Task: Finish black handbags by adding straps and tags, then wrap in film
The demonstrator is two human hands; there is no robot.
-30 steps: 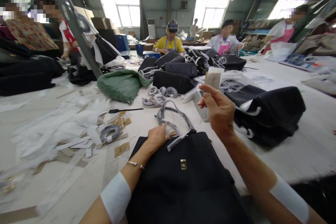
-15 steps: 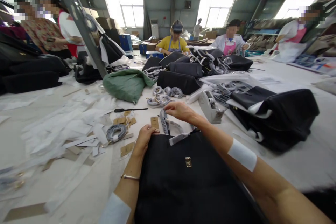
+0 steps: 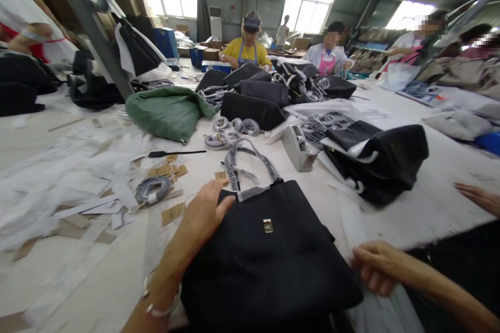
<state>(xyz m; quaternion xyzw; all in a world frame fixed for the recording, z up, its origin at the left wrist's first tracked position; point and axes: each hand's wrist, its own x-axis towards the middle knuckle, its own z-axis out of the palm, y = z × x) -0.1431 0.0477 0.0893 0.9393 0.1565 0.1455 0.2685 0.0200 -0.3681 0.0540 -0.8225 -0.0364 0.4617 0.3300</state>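
A black handbag (image 3: 269,260) with a small gold clasp (image 3: 267,226) lies flat before me, its plastic-wrapped handles (image 3: 250,153) stretched away from me. At its upper left corner rests my left hand (image 3: 205,213), open, the thumb apart from the fingers. My right hand (image 3: 377,265) is by the bag's lower right edge, fingers curled in above a translucent white sheet (image 3: 390,307). What those fingers hold, if anything, is hidden. A brown tag (image 3: 221,178) lies just beyond my left hand.
Paper and plastic scraps (image 3: 78,182) cover the left side, beside a coiled strap (image 3: 153,190). Ahead are a green cloth bundle (image 3: 167,112), a tape dispenser (image 3: 299,148) and piled black bags (image 3: 252,109). Another black bag (image 3: 383,161) and another person's hand (image 3: 478,197) are at right.
My right hand has let go of the wrapped handle and moved down to the bag's right side. My left hand has loosened at the corner. The view has shifted.
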